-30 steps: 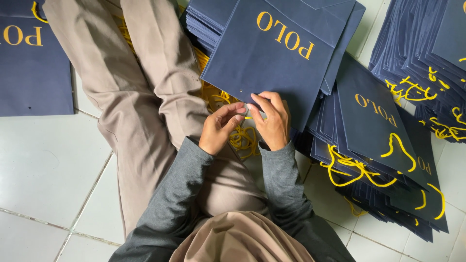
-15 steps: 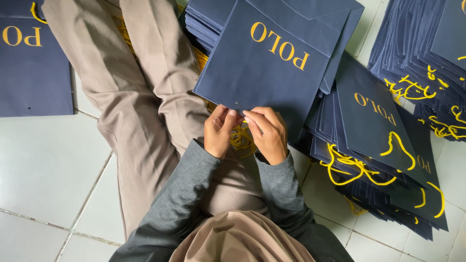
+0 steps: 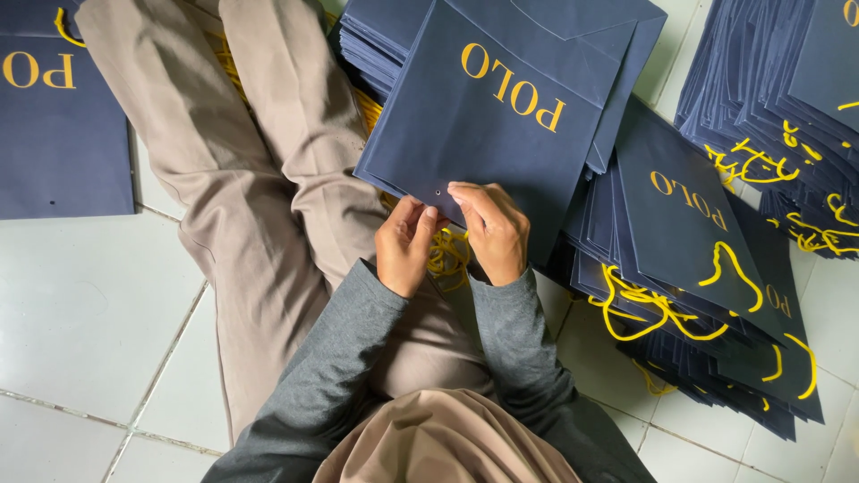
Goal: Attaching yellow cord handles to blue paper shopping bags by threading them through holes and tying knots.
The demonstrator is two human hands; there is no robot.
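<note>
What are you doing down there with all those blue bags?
A person sits on the white tiled floor and holds a flat navy paper bag by its lower edge. The left hand and right hand pinch it beside a small punched hole, above a bundle of yellow cord on the lap. Stacks of finished navy bags with yellow cord handles lie to the right.

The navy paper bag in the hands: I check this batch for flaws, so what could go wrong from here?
1. The left hand and right hand pinch the flat navy paper bag at its edge by the small punched hole; a hard pull might tear it.
2. The loose yellow cord bunched beneath may tangle.
3. The fanned stack of finished navy bags beside the right sleeve could slide if nudged.
</note>
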